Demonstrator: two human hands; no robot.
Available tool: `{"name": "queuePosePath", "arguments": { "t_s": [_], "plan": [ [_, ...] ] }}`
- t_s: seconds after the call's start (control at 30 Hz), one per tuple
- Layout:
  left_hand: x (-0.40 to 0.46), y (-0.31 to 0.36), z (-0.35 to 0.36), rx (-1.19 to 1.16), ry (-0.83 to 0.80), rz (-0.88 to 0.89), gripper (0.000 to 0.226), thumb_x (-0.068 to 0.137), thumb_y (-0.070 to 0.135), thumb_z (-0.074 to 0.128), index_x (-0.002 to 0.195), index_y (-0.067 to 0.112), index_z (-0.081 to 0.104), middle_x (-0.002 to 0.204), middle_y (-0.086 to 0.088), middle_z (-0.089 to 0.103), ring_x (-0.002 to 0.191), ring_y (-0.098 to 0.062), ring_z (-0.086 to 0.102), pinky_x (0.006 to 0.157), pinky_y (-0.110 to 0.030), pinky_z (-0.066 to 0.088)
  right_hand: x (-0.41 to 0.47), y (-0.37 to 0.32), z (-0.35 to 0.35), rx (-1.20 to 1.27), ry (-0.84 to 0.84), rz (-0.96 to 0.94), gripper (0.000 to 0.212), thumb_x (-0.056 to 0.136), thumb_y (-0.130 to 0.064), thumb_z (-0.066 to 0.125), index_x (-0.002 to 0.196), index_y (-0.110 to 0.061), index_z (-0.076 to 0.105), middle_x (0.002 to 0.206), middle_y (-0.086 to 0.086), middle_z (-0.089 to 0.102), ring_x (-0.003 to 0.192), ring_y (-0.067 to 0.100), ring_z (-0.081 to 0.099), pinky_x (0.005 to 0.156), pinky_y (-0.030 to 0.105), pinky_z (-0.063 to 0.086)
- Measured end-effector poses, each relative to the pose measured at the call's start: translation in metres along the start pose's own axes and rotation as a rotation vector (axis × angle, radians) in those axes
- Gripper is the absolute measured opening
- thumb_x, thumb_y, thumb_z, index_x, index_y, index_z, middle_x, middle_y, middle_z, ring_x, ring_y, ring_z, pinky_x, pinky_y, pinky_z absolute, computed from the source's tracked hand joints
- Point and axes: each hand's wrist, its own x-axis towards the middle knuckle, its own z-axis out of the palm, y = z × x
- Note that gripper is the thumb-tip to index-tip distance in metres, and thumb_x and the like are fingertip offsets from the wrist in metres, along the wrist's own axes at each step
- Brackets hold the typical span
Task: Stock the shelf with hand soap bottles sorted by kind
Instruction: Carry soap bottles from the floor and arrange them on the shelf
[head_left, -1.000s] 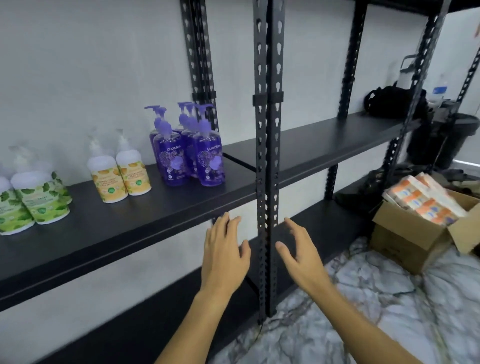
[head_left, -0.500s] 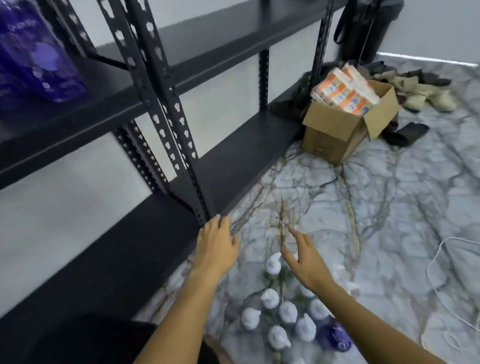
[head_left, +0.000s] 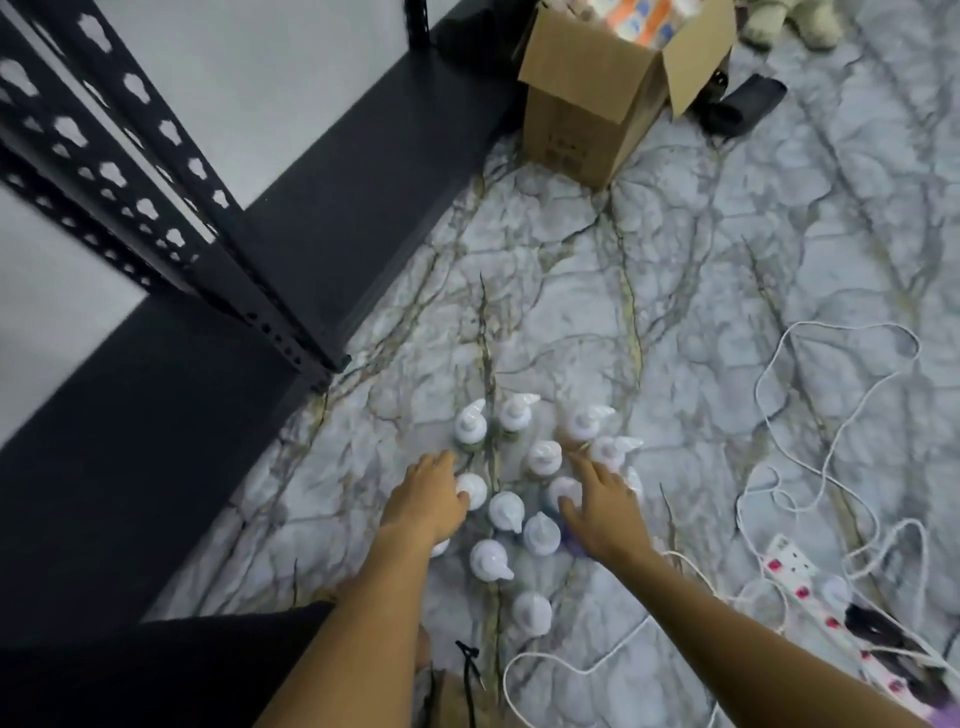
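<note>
One head-worn camera (the only view) looks steeply down from standing height at the grey veined marble floor (head_left: 675, 291), black metal shelf rack (head_left: 171, 208) at left.

**Labels out of sight, edges cropped**

The white pump-topped soap bottles (head_left: 506, 512) at lower centre show only their pumps, so kinds stay unreadable. The brown cardboard box (head_left: 587, 98) is cut by the top edge. The white power strip (head_left: 831, 618), lower right, is blurred.
</note>
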Motion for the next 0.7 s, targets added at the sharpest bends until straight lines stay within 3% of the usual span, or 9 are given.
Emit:
{"name": "queuePosePath", "arguments": {
  "t_s": [0.13, 0.33, 0.53, 0.7],
  "plan": [
    [0.007, -0.009, 0.014, 0.069, -0.1, 0.019, 0.044, 0.093, 0.033, 0.055, 0.131, 0.015, 0.044, 0.131, -0.015, 0.047, 0.121, -0.036, 0.048, 0.095, -0.046, 0.045, -0.006, 0.005, 0.004, -0.053, -0.042, 0.124, 0.056, 0.089, -0.032, 0.055, 0.143, -0.021, 0.042, 0.14, 0.01, 0.049, 0.12, 0.039, 0.047, 0.1, 0.048, 0.039],
    [0.02, -0.019, 0.022, 0.016, -0.137, 0.039, 0.049, 0.09, 0.029, 0.06, 0.133, 0.016, 0.041, 0.13, -0.015, 0.049, 0.117, -0.036, 0.051, 0.093, -0.046, 0.046, -0.015, 0.009, 0.01, -0.026, -0.06, 0.215, 0.051, 0.09, -0.03, 0.054, 0.139, -0.02, 0.044, 0.131, 0.012, 0.049, 0.118, 0.037, 0.046, 0.091, 0.049, 0.046],
    [0.031, -0.011, 0.037, -0.089, -0.218, 0.034, 0.075, 0.09, 0.025, 0.066, 0.15, 0.012, 0.025, 0.149, -0.017, 0.037, 0.134, -0.034, 0.04, 0.108, -0.04, 0.037, -0.02, 0.014, 0.017, 0.009, -0.057, 0.339, 0.031, 0.091, -0.016, 0.052, 0.121, -0.008, 0.051, 0.124, 0.016, 0.05, 0.112, 0.037, 0.046, 0.084, 0.043, 0.044],
    [0.038, -0.012, 0.04, -0.122, -0.228, 0.003, 0.069, 0.091, 0.018, 0.063, 0.15, 0.013, 0.028, 0.148, -0.017, 0.04, 0.133, -0.034, 0.042, 0.108, -0.04, 0.037, -0.024, 0.01, 0.009, 0.044, -0.034, 0.377, 0.02, 0.094, -0.014, 0.049, 0.113, -0.01, 0.055, 0.117, 0.012, 0.052, 0.094, 0.034, 0.056, 0.072, 0.037, 0.042]
  ]
}}
